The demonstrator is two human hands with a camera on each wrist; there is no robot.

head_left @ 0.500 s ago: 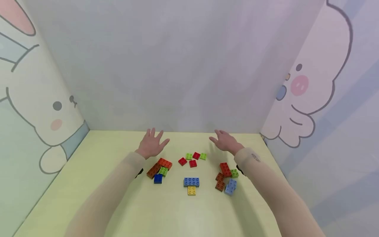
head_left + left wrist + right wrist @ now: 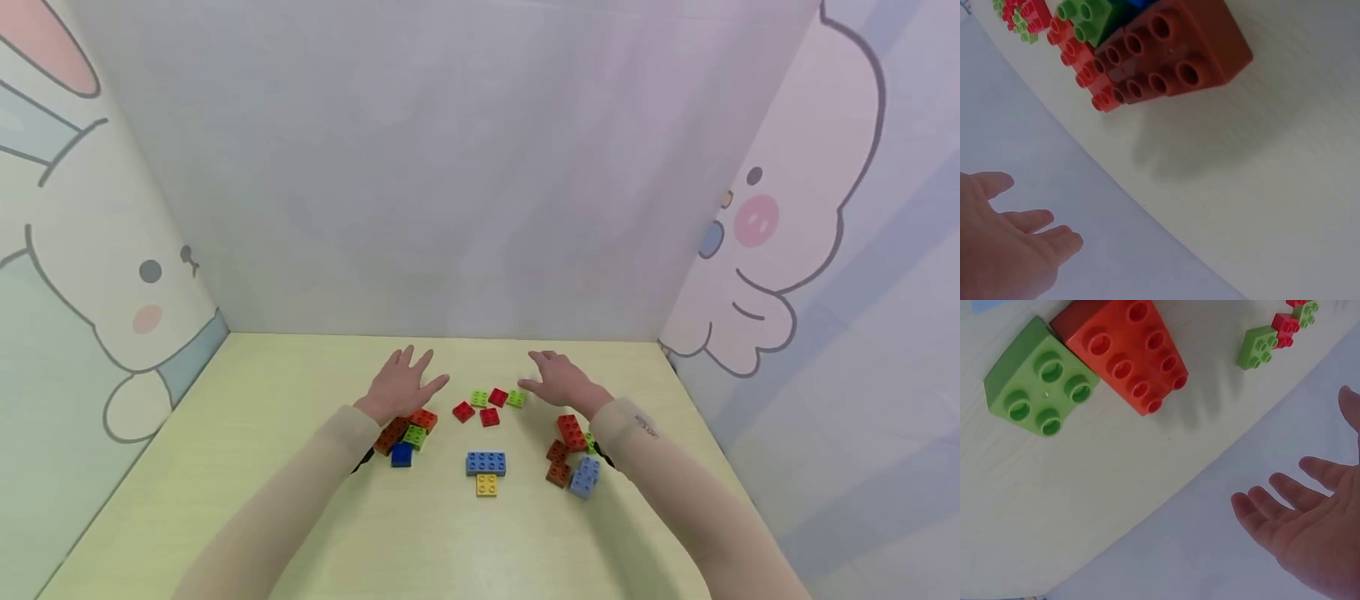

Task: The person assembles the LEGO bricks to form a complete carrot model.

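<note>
In the head view my left hand (image 2: 397, 389) hovers with spread fingers just beyond the left group: an orange-red brick (image 2: 423, 419), a brown brick (image 2: 392, 435), a green brick (image 2: 414, 436) and a dark blue brick (image 2: 401, 454). My right hand (image 2: 561, 382), fingers apart, is above the table beyond a red brick (image 2: 572, 433). Between the hands lie several small red and green bricks (image 2: 490, 417). Both wrist views show the hands, left (image 2: 1010, 250) and right (image 2: 1316, 525), holding nothing, their fingers extended.
Nearer the front of the yellowish table (image 2: 450, 550) a blue brick (image 2: 486, 463) touches a yellow brick (image 2: 487, 486). Right of them are brown bricks (image 2: 558, 474) and light blue bricks (image 2: 585, 477). Walls with cartoon animals stand at both sides, and a plain wall (image 2: 450, 167) behind.
Both hands have moved inward and a little closer to the front, the left one now partly covering the orange-red brick. The bricks have not moved on the table.
</note>
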